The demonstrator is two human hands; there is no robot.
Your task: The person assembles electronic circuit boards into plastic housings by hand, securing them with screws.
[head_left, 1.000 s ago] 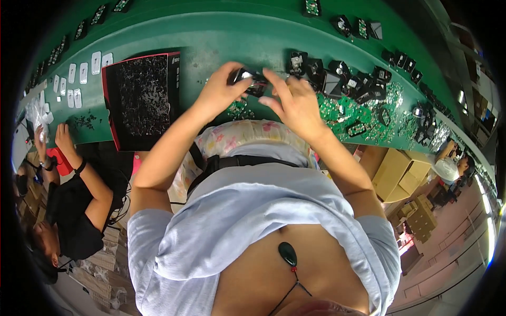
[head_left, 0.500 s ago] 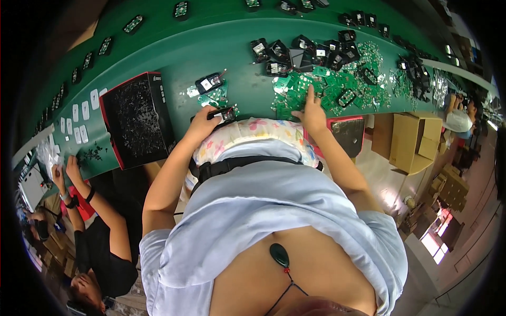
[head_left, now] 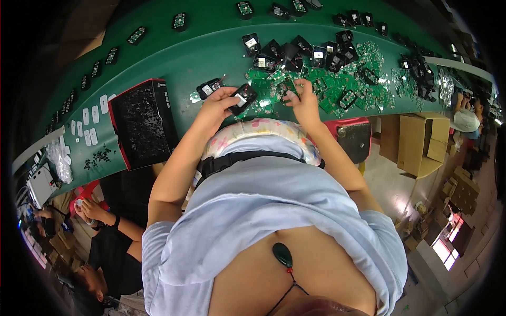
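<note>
My left hand (head_left: 213,111) grips a black plastic housing (head_left: 245,100) by its edge, thumb on top. The housing is tilted, and a white patch shows inside it. To its right, my right hand (head_left: 307,107) pinches a small green circuit board (head_left: 287,89) between thumb and fingers, its outline partly lost against the boards behind. A second black housing (head_left: 208,87) with wires rests just beyond my left hand. Loose green circuit boards (head_left: 337,81) lie heaped beyond and to the right of my right hand. Several black housings (head_left: 319,56) are piled at the heap's far side.
A black box with red edges (head_left: 142,124) holds small dark parts on the left. Past it lie white plates (head_left: 95,114) and scattered black bits (head_left: 100,159). Filled housings (head_left: 179,21) line the far green strip. A co-worker (head_left: 118,253) sits at left; cardboard boxes (head_left: 408,142) stand right.
My left hand has lifted the housing and brought it right and farther from me. My right hand has drawn a board from the heap. The co-worker's hands have moved off the table.
</note>
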